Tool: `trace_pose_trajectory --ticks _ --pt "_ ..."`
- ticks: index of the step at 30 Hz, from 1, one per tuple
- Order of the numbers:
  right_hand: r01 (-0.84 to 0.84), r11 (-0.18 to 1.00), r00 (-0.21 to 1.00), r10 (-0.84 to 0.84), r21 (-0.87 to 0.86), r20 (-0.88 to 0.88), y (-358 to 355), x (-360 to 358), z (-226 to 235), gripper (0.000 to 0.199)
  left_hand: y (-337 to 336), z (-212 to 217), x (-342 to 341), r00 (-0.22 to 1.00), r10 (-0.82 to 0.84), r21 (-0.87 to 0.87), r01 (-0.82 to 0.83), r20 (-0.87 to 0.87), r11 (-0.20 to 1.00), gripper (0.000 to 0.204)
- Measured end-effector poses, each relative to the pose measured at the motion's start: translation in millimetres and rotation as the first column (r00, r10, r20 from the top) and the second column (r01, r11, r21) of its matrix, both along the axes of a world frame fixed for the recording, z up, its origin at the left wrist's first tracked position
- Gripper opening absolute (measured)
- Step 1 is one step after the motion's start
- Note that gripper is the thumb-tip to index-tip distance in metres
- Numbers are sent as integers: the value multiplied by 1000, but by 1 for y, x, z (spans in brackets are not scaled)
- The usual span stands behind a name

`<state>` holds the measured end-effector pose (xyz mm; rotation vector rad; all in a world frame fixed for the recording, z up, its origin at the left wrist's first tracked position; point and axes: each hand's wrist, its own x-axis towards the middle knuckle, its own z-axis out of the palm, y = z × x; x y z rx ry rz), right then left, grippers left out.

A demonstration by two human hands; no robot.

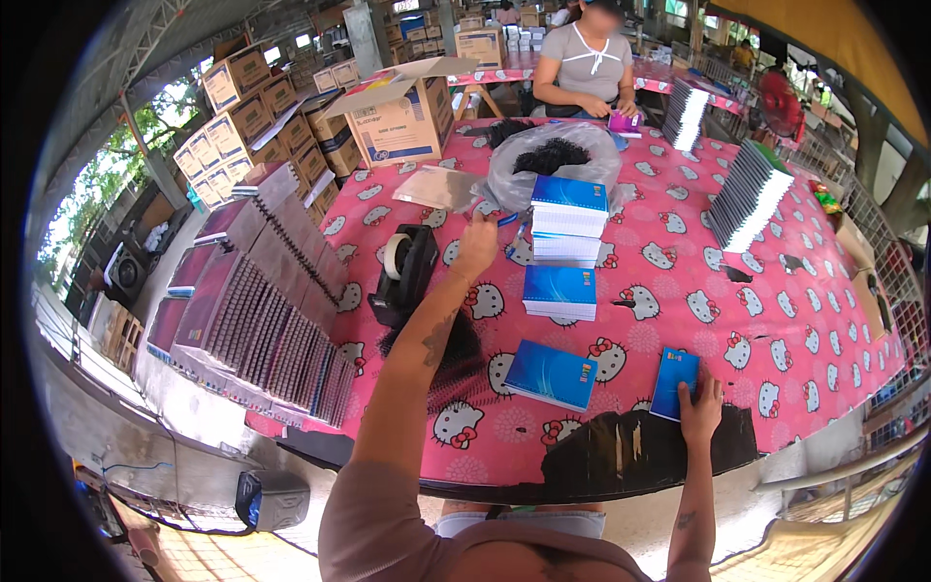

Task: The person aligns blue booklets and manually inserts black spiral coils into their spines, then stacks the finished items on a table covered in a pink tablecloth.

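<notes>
Blue notebook [673, 384], near right: prob. light, bendy; hold by edge. My R hand [700, 412] grasps it; L hand [476, 248], farther left, can't tell.

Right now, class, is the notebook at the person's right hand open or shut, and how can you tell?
Shut: the notebook shows its blue cover uppermost, with no open page visible; the right hand touches it.

Cartons [233, 141] stacked far left; grey pillar [365, 37] beyond. Red fan [779, 102] far right, yellow sheet [839, 53] above. Grey bin [284, 501] on floor, near left.
</notes>
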<state>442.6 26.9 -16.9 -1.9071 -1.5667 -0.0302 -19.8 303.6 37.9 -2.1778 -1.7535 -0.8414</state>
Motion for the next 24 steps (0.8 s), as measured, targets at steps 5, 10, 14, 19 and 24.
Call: trace_pose_trajectory --ticks 5,10,14,19,24 --pt "1 1000 1000 -1 -8 -13 4 -6 -5 53 34 -23 -35 973 92 -6 -93 211 996 27" --pt "22 999 1000 -23 -27 -10 2 -8 12 49 74 -30 -27 917 -41 78 12 396 997 22" --pt "25 997 998 -29 -78 -49 1 -7 11 50 86 -41 -17 930 -118 59 104 348 993 22" --pt "-49 999 996 48 -15 -77 11 -9 4 50 61 -13 -21 956 17 34 -29 292 999 22" --pt "-48 994 997 43 -99 -60 0 2 13 50 -46 69 22 886 -399 232 347 237 909 20"
